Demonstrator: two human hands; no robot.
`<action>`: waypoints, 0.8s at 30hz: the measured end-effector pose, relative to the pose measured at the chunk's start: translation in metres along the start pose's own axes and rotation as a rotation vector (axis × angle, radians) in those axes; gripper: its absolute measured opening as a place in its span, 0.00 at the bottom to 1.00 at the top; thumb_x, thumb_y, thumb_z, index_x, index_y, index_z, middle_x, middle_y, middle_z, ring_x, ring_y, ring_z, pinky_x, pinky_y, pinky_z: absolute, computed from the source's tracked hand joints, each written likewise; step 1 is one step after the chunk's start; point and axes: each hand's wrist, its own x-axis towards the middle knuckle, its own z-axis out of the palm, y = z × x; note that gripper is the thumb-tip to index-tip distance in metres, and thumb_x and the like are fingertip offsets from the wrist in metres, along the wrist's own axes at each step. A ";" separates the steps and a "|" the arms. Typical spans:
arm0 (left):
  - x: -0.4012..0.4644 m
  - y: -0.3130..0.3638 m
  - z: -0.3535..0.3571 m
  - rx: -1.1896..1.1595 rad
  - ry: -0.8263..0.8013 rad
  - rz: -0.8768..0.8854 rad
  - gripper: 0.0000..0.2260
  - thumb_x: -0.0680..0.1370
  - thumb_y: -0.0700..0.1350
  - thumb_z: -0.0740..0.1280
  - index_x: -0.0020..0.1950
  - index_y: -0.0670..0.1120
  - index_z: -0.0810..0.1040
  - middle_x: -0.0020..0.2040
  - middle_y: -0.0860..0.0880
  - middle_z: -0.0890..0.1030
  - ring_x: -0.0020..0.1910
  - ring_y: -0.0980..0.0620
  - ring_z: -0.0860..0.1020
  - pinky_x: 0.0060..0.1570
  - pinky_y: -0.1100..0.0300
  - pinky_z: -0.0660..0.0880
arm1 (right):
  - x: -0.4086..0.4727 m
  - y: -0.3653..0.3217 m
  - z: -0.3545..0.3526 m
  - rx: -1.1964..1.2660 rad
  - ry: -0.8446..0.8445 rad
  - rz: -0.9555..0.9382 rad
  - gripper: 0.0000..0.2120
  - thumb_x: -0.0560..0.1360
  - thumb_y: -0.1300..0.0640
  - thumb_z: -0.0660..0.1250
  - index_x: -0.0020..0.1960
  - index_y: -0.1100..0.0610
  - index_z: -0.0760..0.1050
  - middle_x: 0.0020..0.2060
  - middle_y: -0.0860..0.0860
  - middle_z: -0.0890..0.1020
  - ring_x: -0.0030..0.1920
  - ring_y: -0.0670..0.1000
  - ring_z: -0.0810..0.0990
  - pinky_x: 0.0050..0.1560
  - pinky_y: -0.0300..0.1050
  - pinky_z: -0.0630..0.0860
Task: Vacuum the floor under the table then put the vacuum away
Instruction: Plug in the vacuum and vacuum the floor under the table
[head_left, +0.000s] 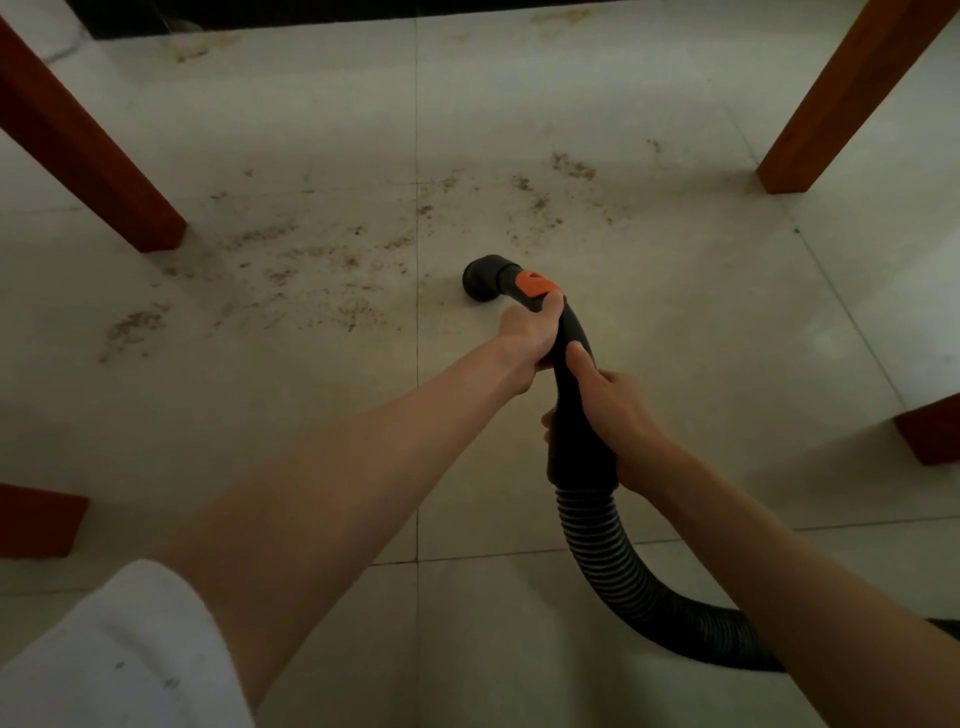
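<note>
Evidently light and rigid at the front: black curved plastic vacuum handle (569, 364) with an orange tab (535, 285), ending in a short round nozzle (480, 278) tipped down onto the tiled floor (311, 415). Behind it, ribbed hose (613, 566), flexible and springy, likely to tug sideways and resist tight turns. Best gripped on the smooth curved tube, not on the hose ribs, which would squash and slip.

Left hand (527, 338) wrapped shut around the upper bend, thumb just behind the orange tab. Right hand (613, 415) clamped lower on the straight part, just above the cuff joining the hose. Nozzle ahead of both, resting on the floor between the wooden table legs (841, 98), at the near right edge of the scattered crumbs and dust (311, 270). Most dirt lying to the left and beyond, so much sweeping judged left.
</note>
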 end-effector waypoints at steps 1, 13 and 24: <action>-0.003 -0.002 0.004 0.014 -0.014 -0.007 0.20 0.81 0.51 0.60 0.64 0.36 0.69 0.60 0.41 0.76 0.57 0.42 0.76 0.53 0.53 0.77 | -0.004 0.003 -0.004 0.008 0.009 0.007 0.23 0.79 0.43 0.57 0.51 0.64 0.74 0.34 0.58 0.81 0.29 0.53 0.80 0.32 0.43 0.78; -0.016 0.001 -0.002 -0.039 -0.028 -0.032 0.19 0.81 0.49 0.59 0.66 0.36 0.67 0.62 0.40 0.75 0.60 0.42 0.75 0.54 0.51 0.76 | -0.011 0.002 -0.005 -0.005 -0.029 -0.011 0.22 0.79 0.43 0.58 0.47 0.63 0.74 0.32 0.59 0.81 0.29 0.54 0.80 0.34 0.46 0.79; -0.008 0.005 -0.020 -0.061 0.026 -0.004 0.19 0.81 0.49 0.60 0.66 0.37 0.68 0.62 0.40 0.75 0.59 0.42 0.76 0.55 0.50 0.76 | -0.004 -0.007 0.007 -0.099 -0.058 -0.042 0.22 0.79 0.43 0.58 0.48 0.63 0.74 0.33 0.58 0.81 0.29 0.53 0.80 0.31 0.42 0.77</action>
